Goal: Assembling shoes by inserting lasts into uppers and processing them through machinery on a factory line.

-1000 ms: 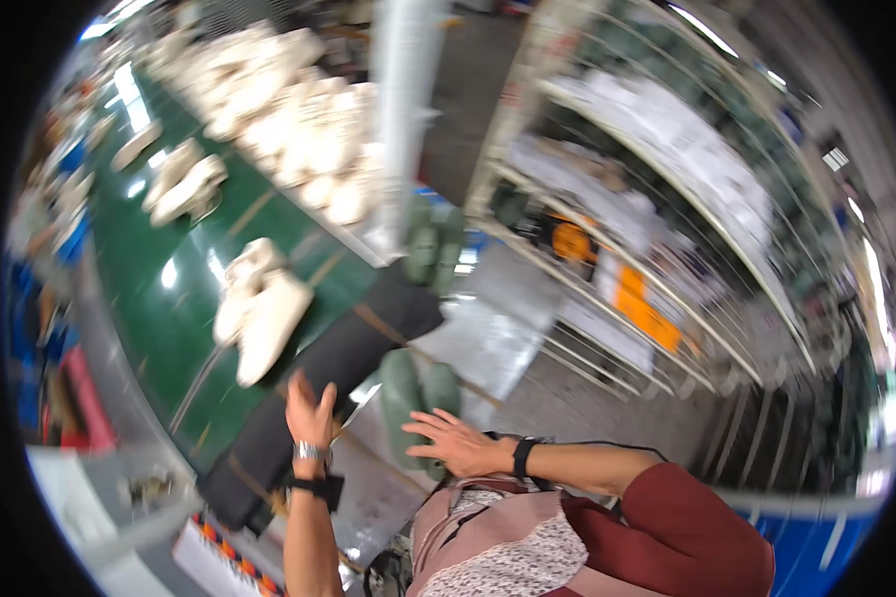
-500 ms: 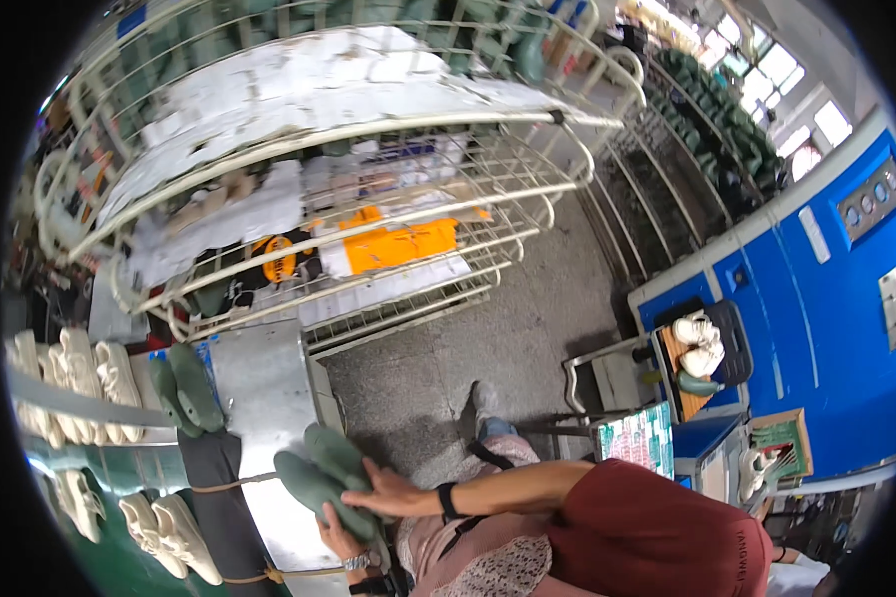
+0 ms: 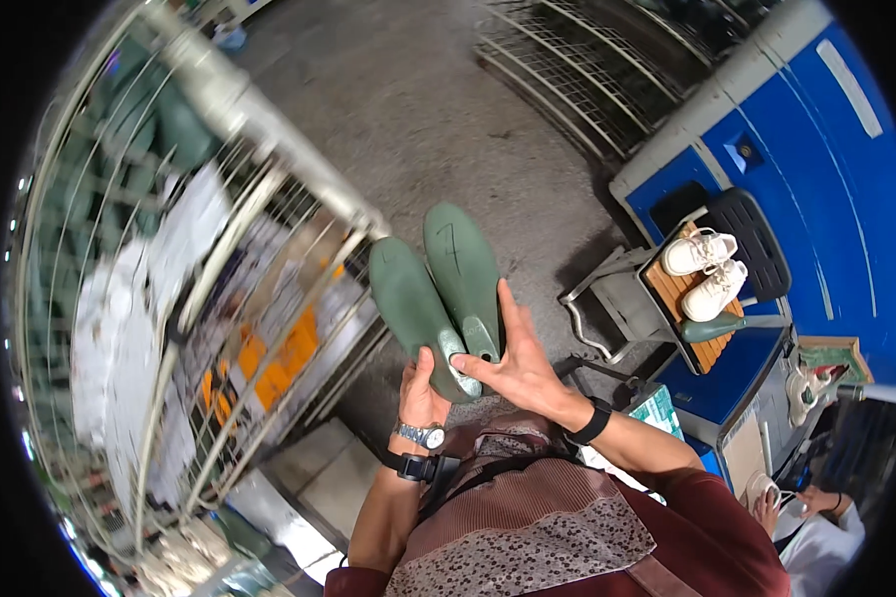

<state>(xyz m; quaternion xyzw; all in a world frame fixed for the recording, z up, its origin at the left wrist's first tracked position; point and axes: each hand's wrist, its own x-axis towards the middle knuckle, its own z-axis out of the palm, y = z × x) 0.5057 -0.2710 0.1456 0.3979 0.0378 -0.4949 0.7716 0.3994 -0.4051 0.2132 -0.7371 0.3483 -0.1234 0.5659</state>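
Observation:
A pair of dark green shoe lasts is held in front of me, side by side with the toes pointing away. My left hand grips the heel end of the left shoe last, its thumb lying along the side. My right hand is closed round the heel end of the right shoe last, with the thumb reaching across to the left one. Handwritten marks show on both soles, and a hole shows near the right last's heel.
A wire rack with white sheets and green lasts stands at left. White sneakers and another green last rest on a wooden-slatted chair by a blue cabinet. A co-worker handles a shoe at lower right.
My view has swung right, away from the conveyor of shoes. Both hands have carried the pair of lasts off from beside the metal table to in front of my body.

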